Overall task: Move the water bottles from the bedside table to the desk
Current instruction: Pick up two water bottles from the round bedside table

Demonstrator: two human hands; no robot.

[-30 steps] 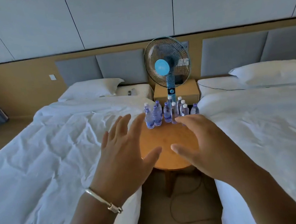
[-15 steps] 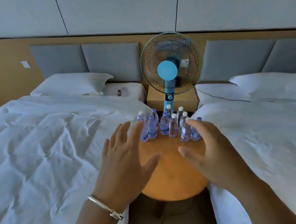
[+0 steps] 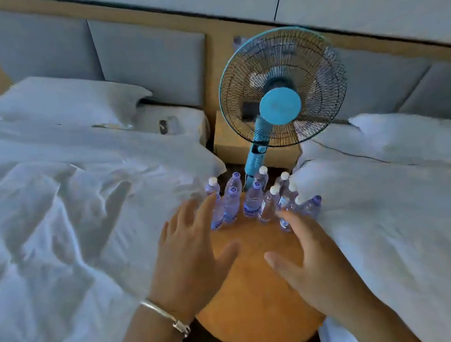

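- Bottles stood clustered upright at the far edge of the round worktop, between two beds
- Left hand hovered near them, fingers spread, holding nothing; right hand likewise, fingers spread and empty

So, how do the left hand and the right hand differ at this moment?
The left hand wears a silver bracelet; the right hand is bare. The left hand reaches the left-most water bottles, the right hand the right-most. Both are open, over the round wooden table.
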